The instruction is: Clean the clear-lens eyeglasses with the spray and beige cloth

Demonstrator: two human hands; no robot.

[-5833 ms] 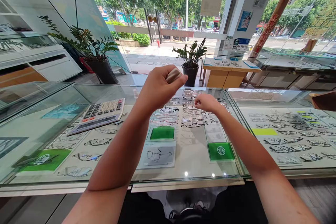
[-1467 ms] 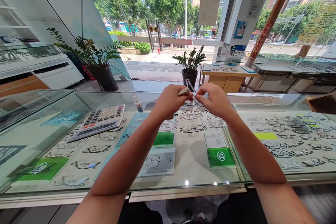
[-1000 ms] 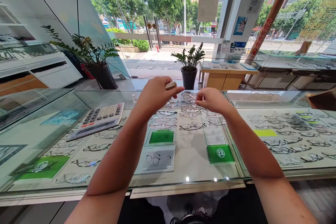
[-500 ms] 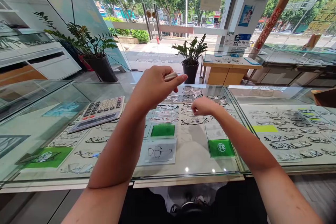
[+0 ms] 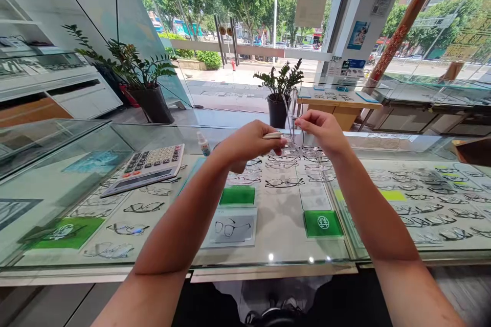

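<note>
And up it comes: the right hand [image 5: 322,130] has a pair of glasses [image 5: 293,127] aloft!
Moments ago loosely curled low over the display case [image 5: 276,248], its fingertips now pinch them towards the far edge, beside the left hand [image 5: 251,140], closed around a pale object [image 5: 272,136]; attention seemingly shifts to this pair.

Above a glass-topped display counter [image 5: 282,240], the right hand [image 5: 322,130] holds thin-framed clear eyeglasses [image 5: 291,121]; nearby, the left hand [image 5: 251,140] grips a small beige object [image 5: 271,136].
</note>
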